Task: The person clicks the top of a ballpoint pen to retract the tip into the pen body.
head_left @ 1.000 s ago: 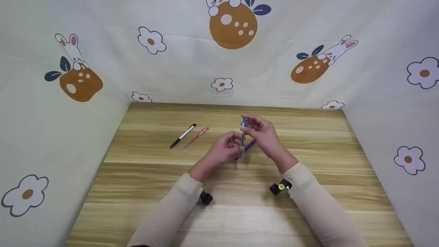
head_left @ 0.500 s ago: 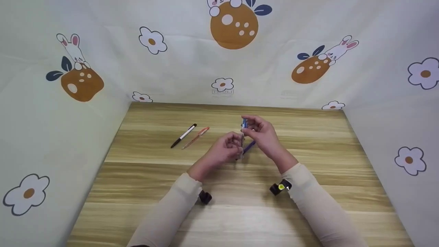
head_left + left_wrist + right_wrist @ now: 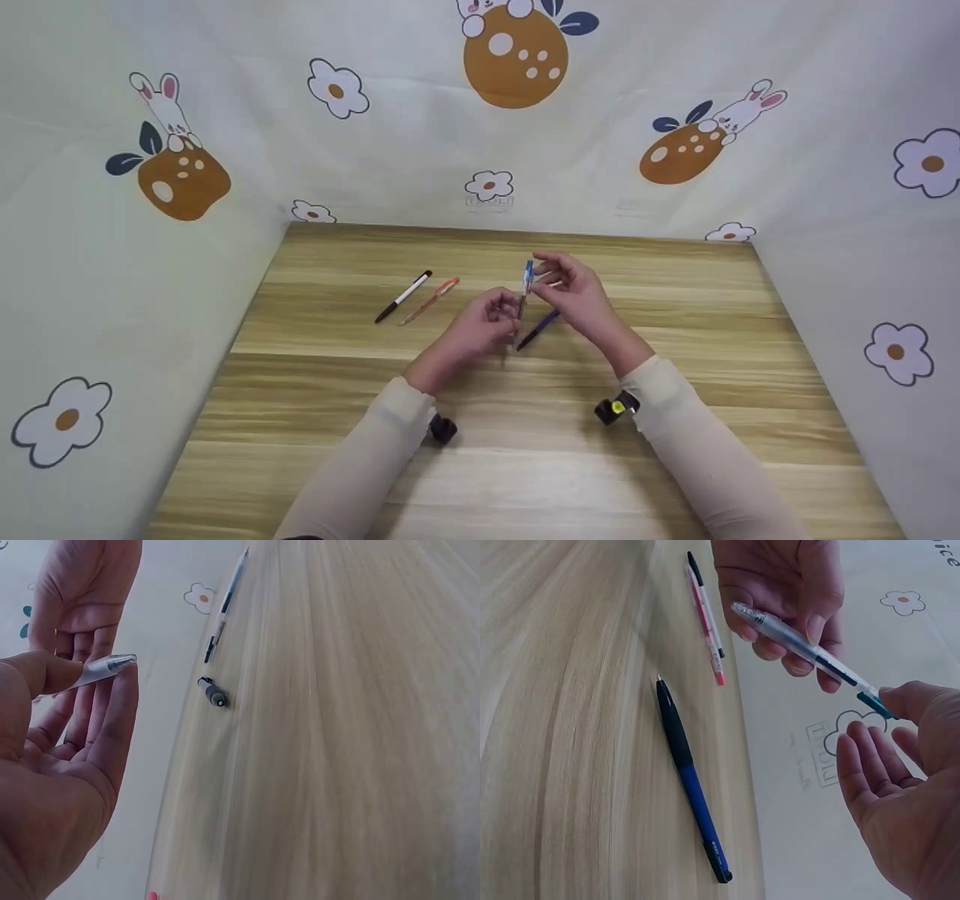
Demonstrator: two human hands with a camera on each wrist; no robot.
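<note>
My left hand (image 3: 484,322) pinches a clear-barrelled pen (image 3: 524,281) with a blue clip, held upright above the table. In the left wrist view its pointed end (image 3: 120,664) sticks out past my thumb and finger. My right hand (image 3: 577,289) is beside the clip end, fingers loosely bent. In the right wrist view the right thumb (image 3: 907,699) overlaps the pen's end, while the index finger stands apart from it. A blue pen (image 3: 697,799) with a black grip lies on the table just under the hands.
Left of my hands, a white pen (image 3: 405,295) with black ends and an orange pen (image 3: 431,300) lie side by side on the wooden table (image 3: 315,390). Patterned cloth walls (image 3: 405,142) stand around the back and sides.
The left hand and the pen have shifted slightly left, away from the right fingers, which earlier held its clip end. More of the blue pen on the table shows.
</note>
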